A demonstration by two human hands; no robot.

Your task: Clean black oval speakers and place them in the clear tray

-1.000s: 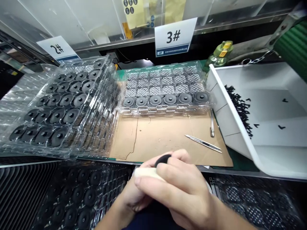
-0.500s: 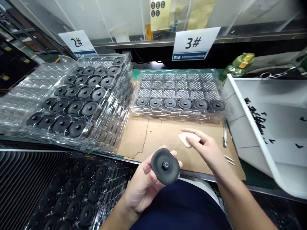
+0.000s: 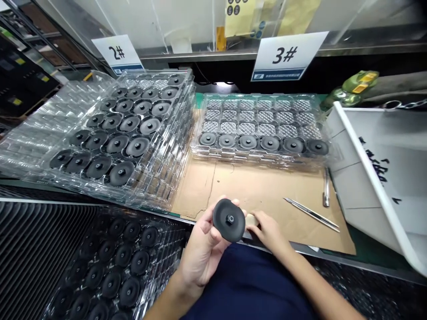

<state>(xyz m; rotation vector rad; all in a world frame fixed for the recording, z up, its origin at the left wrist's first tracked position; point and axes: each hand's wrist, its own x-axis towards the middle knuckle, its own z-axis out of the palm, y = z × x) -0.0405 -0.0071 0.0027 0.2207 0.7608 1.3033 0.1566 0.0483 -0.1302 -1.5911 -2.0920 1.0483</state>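
Observation:
My left hand (image 3: 203,249) grips a black rubber disc (image 3: 220,222) by its edge, over the table's front edge. The disc's face with a small central stub is turned up toward me. Right beside it, my right hand (image 3: 268,231) pinches a small cream-white pad (image 3: 251,219) at the disc's right rim. Part of the pad is hidden behind the fingers and the disc, so I cannot tell how firmly it touches. Under and beyond both hands lies a cardboard sheet (image 3: 247,186).
A clear tray (image 3: 260,156) with a front row of discs lies behind the hands. Stacked trays of discs (image 3: 160,173) stand left. Tweezers (image 3: 312,214) and a metal tool (image 3: 326,189) lie right, before a white bin (image 3: 370,178) holding small black pieces. More discs (image 3: 111,284) sit lower left.
My right hand has moved left and toward me, bringing the white pad from over the cardboard to the disc's edge. The tweezers are now uncovered. The camera view has shifted slightly.

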